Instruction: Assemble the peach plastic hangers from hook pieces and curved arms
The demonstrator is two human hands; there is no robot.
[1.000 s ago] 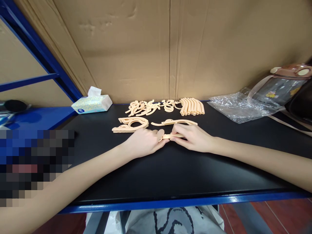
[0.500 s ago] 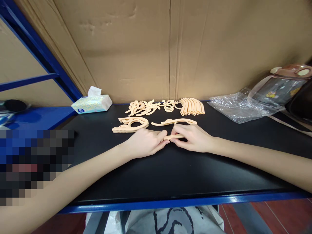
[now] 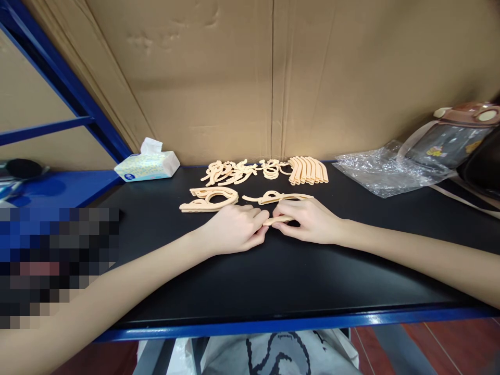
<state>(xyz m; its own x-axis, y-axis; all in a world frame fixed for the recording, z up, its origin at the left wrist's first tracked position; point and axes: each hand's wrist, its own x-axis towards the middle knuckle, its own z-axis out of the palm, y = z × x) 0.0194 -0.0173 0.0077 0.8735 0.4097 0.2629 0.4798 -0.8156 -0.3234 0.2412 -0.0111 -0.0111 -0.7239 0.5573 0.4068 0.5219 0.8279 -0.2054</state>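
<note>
Both hands meet over the middle of the black table. My right hand (image 3: 307,221) pinches a curved beige plastic hanger arm (image 3: 279,220) between thumb and fingers. At the piece's left end, my left hand (image 3: 242,226) is closed, its fingertips gripping that tip; my fingers hide part of it. Just behind the right hand lies a beige hanger piece (image 3: 269,197) with a ring-like loop, partly covered by the hand. Behind the left hand rests a folded stack of beige hangers (image 3: 211,207).
At the back are a pile of small beige hooks and parts (image 3: 234,173) and a row of curved hanger arms (image 3: 308,171). A tissue pack (image 3: 147,165) stands left. A clear plastic bag (image 3: 385,169) and a bottle (image 3: 441,140) are right. The table's blue edge (image 3: 273,324) runs in front.
My left fingers have curled in slightly at the piece's tip. My right fingers have shifted a little, uncovering more of the looped hanger piece behind. Everything else lies as before.
</note>
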